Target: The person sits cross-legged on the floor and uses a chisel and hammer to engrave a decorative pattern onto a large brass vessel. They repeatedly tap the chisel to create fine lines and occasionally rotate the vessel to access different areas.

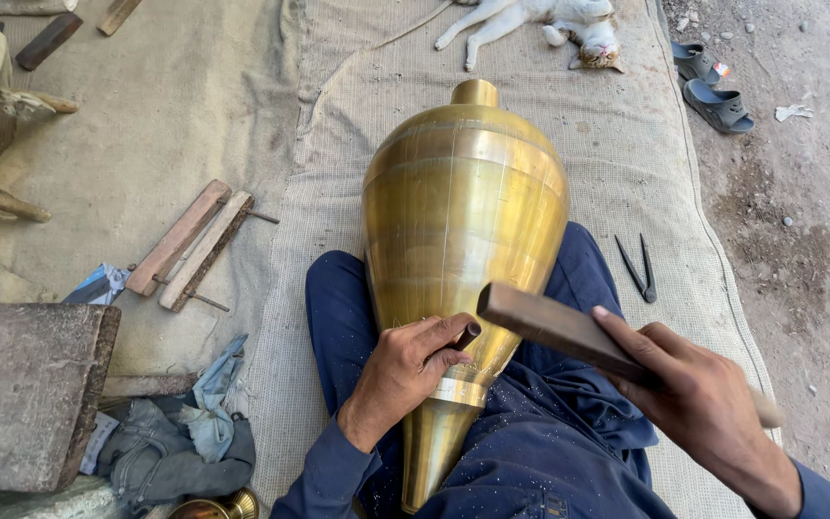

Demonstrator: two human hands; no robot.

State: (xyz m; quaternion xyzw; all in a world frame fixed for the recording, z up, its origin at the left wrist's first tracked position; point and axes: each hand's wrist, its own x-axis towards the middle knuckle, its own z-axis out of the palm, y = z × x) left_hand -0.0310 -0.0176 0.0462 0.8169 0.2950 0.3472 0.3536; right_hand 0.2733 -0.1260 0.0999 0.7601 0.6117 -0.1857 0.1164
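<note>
A large brass vase-shaped vessel [463,211] lies along my lap between my legs in blue trousers, its narrow neck pointing away from me. My left hand [405,370] rests on its lower body and grips a short dark chisel [468,336] whose tip touches the brass. My right hand [694,394] holds a flat wooden mallet bar [549,325], its end hovering just above the chisel.
I sit on a woven burlap mat [626,144]. A cat [540,24] lies at the mat's far end, sandals [713,86] on the dirt beside it. Metal dividers [638,269] lie to my right. Wooden slats [194,245], a wooden block [31,389] and crumpled cloth [184,437] are to my left.
</note>
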